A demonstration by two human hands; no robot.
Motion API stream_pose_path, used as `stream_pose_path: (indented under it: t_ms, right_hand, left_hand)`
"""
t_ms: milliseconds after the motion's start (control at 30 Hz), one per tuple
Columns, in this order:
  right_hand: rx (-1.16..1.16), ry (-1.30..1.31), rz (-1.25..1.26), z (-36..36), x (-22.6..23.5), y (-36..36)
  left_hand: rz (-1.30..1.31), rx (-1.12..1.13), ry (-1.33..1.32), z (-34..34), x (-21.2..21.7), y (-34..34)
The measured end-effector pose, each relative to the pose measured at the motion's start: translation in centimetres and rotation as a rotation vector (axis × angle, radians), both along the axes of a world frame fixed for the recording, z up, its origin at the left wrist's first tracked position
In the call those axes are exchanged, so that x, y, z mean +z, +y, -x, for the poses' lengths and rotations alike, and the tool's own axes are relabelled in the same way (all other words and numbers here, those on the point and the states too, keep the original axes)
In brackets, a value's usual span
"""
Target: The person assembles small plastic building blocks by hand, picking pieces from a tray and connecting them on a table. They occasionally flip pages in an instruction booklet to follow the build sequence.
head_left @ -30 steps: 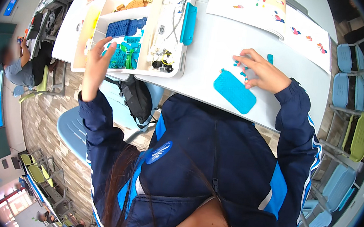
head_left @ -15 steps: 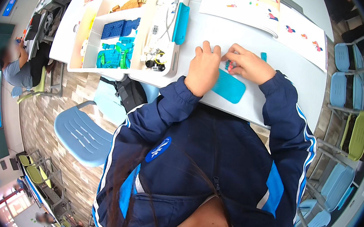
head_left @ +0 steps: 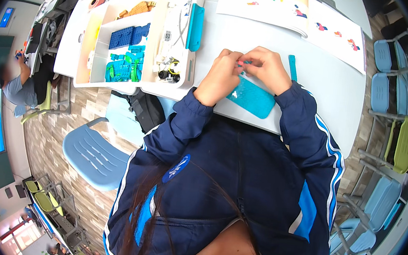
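My left hand [head_left: 220,78] and my right hand [head_left: 268,70] meet over the table, fingertips pinched together. Between them shows a small pinkish-red building brick [head_left: 241,63] with a bit of teal by it, mostly covered by my fingers. Just below the hands lies a flat teal rectangular piece with rounded corners [head_left: 255,99], shiny on top, near the table's front edge. A narrow teal strip [head_left: 293,67] rests beyond my right wrist.
To the left stands a white compartment box [head_left: 146,83] of sorted blue, teal, green and orange bricks, with wheels and cables. An open picture booklet [head_left: 261,21] lies at the back. A blue chair [head_left: 94,154] stands left of me; a person [head_left: 18,80] sits farther off.
My two hands have come together with the small brick between their fingertips; the left fingers have bent in. More of the teal strip shows. The whole view has shifted slightly.
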State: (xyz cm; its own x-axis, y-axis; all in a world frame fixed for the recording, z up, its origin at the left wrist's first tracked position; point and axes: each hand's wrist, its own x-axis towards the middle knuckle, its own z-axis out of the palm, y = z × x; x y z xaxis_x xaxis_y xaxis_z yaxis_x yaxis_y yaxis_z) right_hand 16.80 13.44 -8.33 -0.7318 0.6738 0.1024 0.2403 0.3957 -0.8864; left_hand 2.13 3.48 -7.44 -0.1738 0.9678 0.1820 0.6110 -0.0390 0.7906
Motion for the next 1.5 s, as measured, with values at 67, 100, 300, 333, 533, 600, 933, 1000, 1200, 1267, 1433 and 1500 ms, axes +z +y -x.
stream_pose_path:
  t_ms: [67, 100, 300, 333, 533, 600, 933, 1000, 1200, 1267, 1433, 1500]
  right_hand:
    - [-0.026, 0.069, 0.043, 0.2, -0.5, 0.3]
    - [-0.033, 0.091, 0.017, 0.3, -0.7, 0.4]
    - [-0.07, 0.203, -0.025, 2.0, 1.4, 0.5]
    - [-0.066, 0.226, -0.007, 2.3, 2.0, 0.5]
    - [0.079, 0.263, 0.087, 2.9, 3.3, 1.5]
    - [0.029, 0.327, 0.059, 2.2, 3.8, 2.1]
    - [0.104, -0.219, -0.23, -0.2, 2.3, 1.1]
    - [0.147, -0.257, -0.22, 0.7, 2.1, 0.7]
    - [0.188, -0.233, -0.246, 1.3, 1.5, 0.6]
    - [0.152, -0.273, -0.3, 1.4, 1.6, 0.5]
    - [0.102, -0.301, -0.349, 1.7, 1.4, 0.9]
    - [0.098, -0.275, -0.247, 1.7, 1.6, 1.4]
  left_hand:
    - [0.044, 0.028, -0.194, 0.0, -0.2, 0.5]
    - [0.067, 0.041, -0.291, 0.0, -0.3, 0.8]
    - [0.092, 0.012, -0.883, 0.7, -2.3, 2.9]
    - [0.079, 0.015, -1.114, 0.5, -2.0, 3.1]
    - [0.015, -0.181, -2.05, 2.1, -2.9, 3.4]
    - [-0.018, -0.06, -2.047, 2.2, -3.2, 3.2]
    - [-0.21, 0.224, -1.61, 0.9, -0.7, 0.3]
    - [-0.187, 0.233, -1.601, 0.6, -0.2, -0.3]
    - [-0.127, 0.253, -1.625, 1.0, 0.0, -1.5]
    - [-0.097, 0.235, -1.645, 1.2, 0.0, -1.7]
    - [-0.044, 0.225, -1.656, 1.0, -0.1, -1.6]
    - [-0.032, 0.202, -1.687, 0.9, -0.4, -1.3]
